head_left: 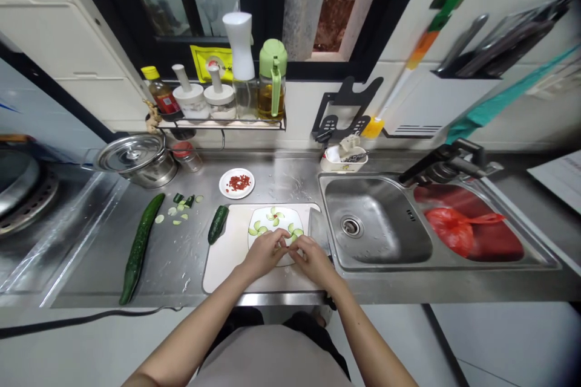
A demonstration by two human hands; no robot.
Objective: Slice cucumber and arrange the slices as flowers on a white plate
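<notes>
My left hand (267, 251) and my right hand (311, 259) meet over the front part of a white plate (289, 217), fingertips pinched close together. What they hold is too small to make out. Green cucumber slices (258, 229) lie on the plate in flower-like groups, one with a red bit at its centre. Under the plate is a white cutting board (222, 266), with a cucumber piece (218, 225) at its upper left corner. A knife (319, 230) rests along the board's right edge. Behind the board stands a small white dish (236, 184) of chopped red bits.
A long cucumber (141, 249) and several scraps (173, 211) lie on the left counter. A steel pot (154, 163) stands behind them. The sink (381, 224) is at the right, with a red bag (454, 231) in its second basin. A bottle rack (227, 126) hangs above.
</notes>
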